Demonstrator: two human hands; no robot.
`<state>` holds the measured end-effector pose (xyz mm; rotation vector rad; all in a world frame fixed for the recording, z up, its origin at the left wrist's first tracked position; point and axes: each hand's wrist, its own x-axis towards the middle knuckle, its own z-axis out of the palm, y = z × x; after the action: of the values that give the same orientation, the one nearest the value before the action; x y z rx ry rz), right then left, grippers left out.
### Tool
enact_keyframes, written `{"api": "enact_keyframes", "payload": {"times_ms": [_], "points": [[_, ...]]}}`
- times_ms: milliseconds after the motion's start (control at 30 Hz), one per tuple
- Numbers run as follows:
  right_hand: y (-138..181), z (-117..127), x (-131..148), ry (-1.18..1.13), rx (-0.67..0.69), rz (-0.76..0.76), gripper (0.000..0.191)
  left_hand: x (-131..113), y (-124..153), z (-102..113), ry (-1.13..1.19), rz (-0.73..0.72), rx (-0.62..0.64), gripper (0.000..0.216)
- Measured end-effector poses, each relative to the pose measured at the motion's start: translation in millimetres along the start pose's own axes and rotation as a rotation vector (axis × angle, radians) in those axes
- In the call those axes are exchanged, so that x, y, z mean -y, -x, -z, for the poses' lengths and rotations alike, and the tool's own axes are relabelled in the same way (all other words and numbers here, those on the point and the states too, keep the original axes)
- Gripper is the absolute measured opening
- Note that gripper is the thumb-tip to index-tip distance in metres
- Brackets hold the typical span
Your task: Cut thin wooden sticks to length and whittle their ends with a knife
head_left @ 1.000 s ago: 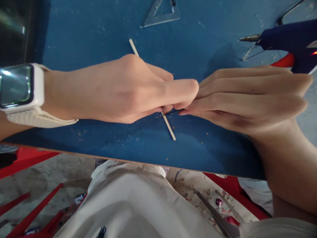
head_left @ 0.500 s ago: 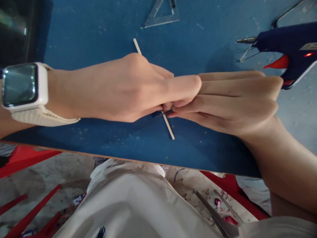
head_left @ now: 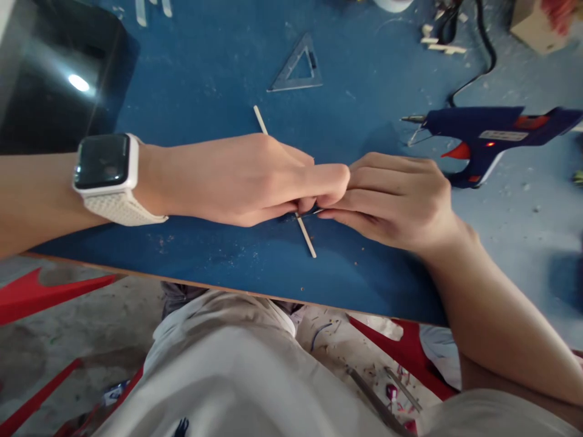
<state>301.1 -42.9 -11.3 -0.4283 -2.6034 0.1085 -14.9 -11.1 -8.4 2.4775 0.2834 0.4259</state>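
Note:
A thin white stick (head_left: 306,235) lies slantwise on the blue table (head_left: 209,91), running under my hands. My left hand (head_left: 241,179), with a white smartwatch (head_left: 105,169) on its wrist, is closed and pinches the stick from the left. My right hand (head_left: 394,200) comes in from the right with its fingers curled, and pinches a small dark thin piece (head_left: 312,213) right where it meets the stick. The fingertips of both hands touch each other there. What the dark piece is I cannot make out.
A blue glue gun (head_left: 483,136) with a red trigger lies at the right, its cord running back. A clear set square (head_left: 296,67) lies behind the hands. A dark screen (head_left: 50,79) fills the far left. Small scraps lie at the back edge. Red furniture parts show below the table's front edge.
The camera has pulled back and tilted, so more of the table shows. My right hand's fingers have curled in from stretched out. Both hands stay on the stick.

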Motion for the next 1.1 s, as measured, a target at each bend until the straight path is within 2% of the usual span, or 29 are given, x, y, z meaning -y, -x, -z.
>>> {"api": "enact_keyframes", "payload": {"times_ms": [100,267,367,667,833,933,1100], "points": [[1,-3,-2,-0.043,-0.027,0.000,0.016,2,0,-1,0.010,-0.011,0.006,0.029],[3,-8,-7,0.024,0.000,-0.008,0.002,1,-3,0,0.058,0.010,0.015,0.029],[2,-9,-8,0.030,0.022,0.004,0.004,0,-3,0,0.054,0.034,0.019,0.032],[-4,-12,-6,-0.051,0.016,-0.047,0.009,4,0,-1,0.035,-0.025,0.014,0.028],[0,-17,-5,0.027,-0.102,-0.016,0.007,5,0,0,0.090,-0.036,-0.031,0.020],[2,-19,-5,0.066,-0.096,0.004,0.002,6,1,0,0.084,-0.037,-0.033,0.019],[3,-22,-5,0.100,-0.122,0.022,0.007,6,0,-1,0.071,-0.027,0.017,0.025]]}}
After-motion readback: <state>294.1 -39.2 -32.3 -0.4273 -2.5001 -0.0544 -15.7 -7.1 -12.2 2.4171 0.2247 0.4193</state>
